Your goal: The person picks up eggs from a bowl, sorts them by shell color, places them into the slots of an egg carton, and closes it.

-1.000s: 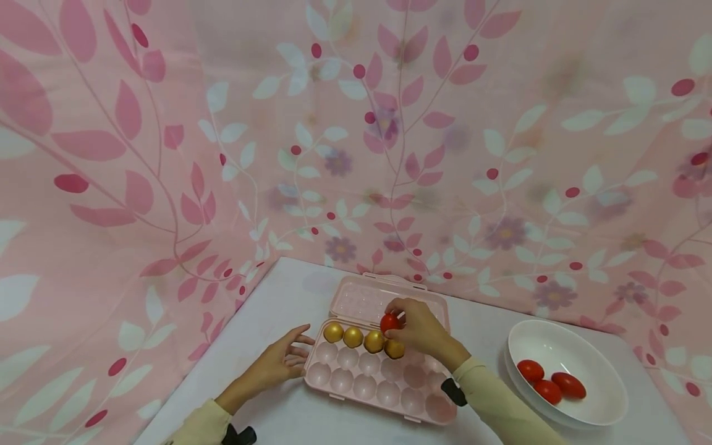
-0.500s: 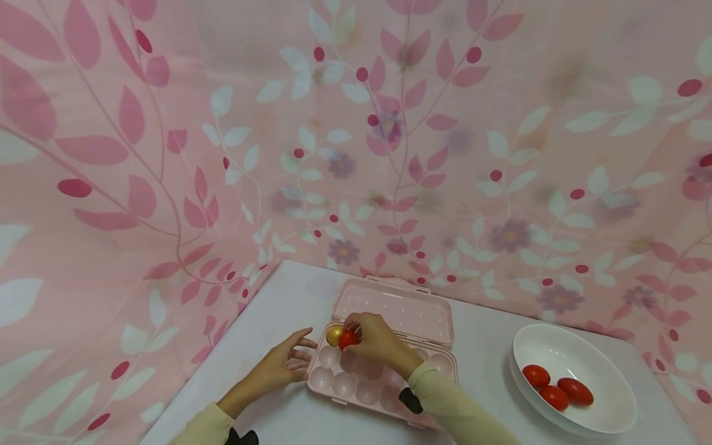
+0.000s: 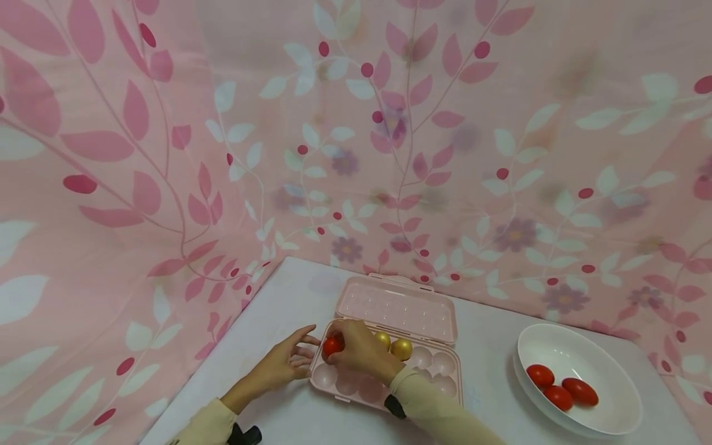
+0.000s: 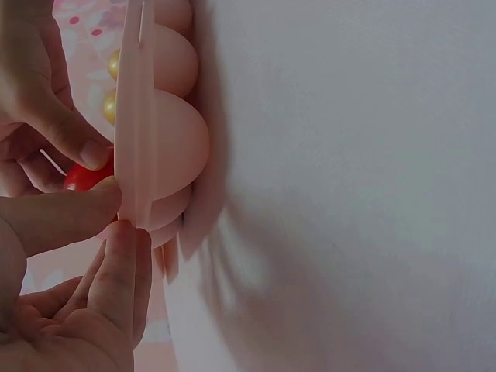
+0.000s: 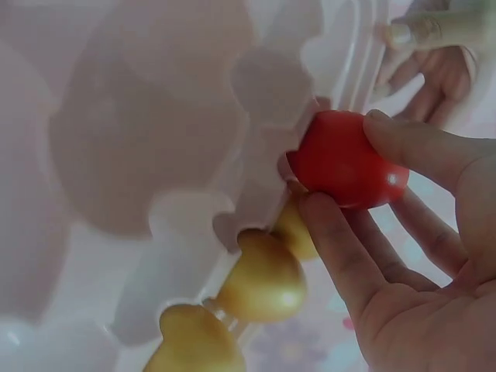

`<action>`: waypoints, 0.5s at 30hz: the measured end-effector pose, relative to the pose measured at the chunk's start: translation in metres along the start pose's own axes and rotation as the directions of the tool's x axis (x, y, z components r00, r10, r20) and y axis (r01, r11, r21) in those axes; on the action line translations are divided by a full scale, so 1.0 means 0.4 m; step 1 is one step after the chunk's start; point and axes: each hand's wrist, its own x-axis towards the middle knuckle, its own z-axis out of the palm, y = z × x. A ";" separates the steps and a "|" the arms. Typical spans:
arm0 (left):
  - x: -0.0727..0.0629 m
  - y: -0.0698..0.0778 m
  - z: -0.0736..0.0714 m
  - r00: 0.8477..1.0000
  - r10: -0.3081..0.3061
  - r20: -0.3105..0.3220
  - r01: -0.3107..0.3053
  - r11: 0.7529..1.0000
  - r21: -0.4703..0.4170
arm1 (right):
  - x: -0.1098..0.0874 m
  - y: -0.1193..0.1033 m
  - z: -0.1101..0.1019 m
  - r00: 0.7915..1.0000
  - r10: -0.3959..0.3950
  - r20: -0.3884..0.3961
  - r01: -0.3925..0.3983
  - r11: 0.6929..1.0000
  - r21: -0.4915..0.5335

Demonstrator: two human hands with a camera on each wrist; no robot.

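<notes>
A pink egg tray (image 3: pixel 389 405) lies on the table with its lid folded back. My right hand (image 3: pixel 361 349) pinches a glossy red egg (image 3: pixel 333 346) between thumb and fingertips at the tray's left end. In the right wrist view, that red egg (image 5: pixel 345 159) sits partly in or just over a compartment; how deep, I cannot tell. Beside it, golden eggs (image 5: pixel 263 275) stand in the back row, some hidden by the hand in the head view. My left hand (image 3: pixel 278 364) touches the tray's left edge, thumb and fingertips against the rim (image 4: pixel 133 116).
A white bowl (image 3: pixel 617 395) with three red eggs (image 3: pixel 580 392) stands at the right on the white table (image 3: pixel 283 296). The tray's open lid (image 3: pixel 397 303) lies behind it. A pink flowered cloth (image 3: pixel 411 136) hangs at the back and left.
My right hand has carried the red egg leftward and forward-down, from above the golden row to the tray's left end. The left hand has stayed at the tray's edge.
</notes>
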 end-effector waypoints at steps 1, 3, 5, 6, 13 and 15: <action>0.000 0.000 0.000 1.000 0.000 -0.001 0.000 1.000 -0.002 | 0.000 0.000 0.003 1.000 -0.010 0.000 0.010 1.000 -0.010; 0.000 0.000 0.000 1.000 0.001 -0.001 -0.001 1.000 -0.006 | 0.000 0.002 0.010 1.000 -0.027 -0.008 0.027 0.999 -0.025; 0.000 -0.001 0.000 1.000 -0.001 -0.001 0.001 1.000 -0.011 | -0.001 0.004 0.015 0.999 -0.038 -0.015 0.037 0.999 -0.036; 0.000 -0.001 0.000 1.000 -0.003 -0.002 0.003 1.000 -0.011 | -0.002 0.003 0.017 0.999 -0.038 -0.018 0.037 0.999 -0.035; 0.000 0.001 0.000 1.000 -0.006 -0.009 0.006 1.000 -0.006 | -0.004 0.003 0.020 0.999 -0.026 -0.021 0.026 0.999 -0.034; -0.001 -0.001 0.002 1.000 -0.002 -0.009 0.002 1.000 -0.003 | -0.007 0.004 0.019 1.000 -0.026 -0.015 0.026 0.999 -0.044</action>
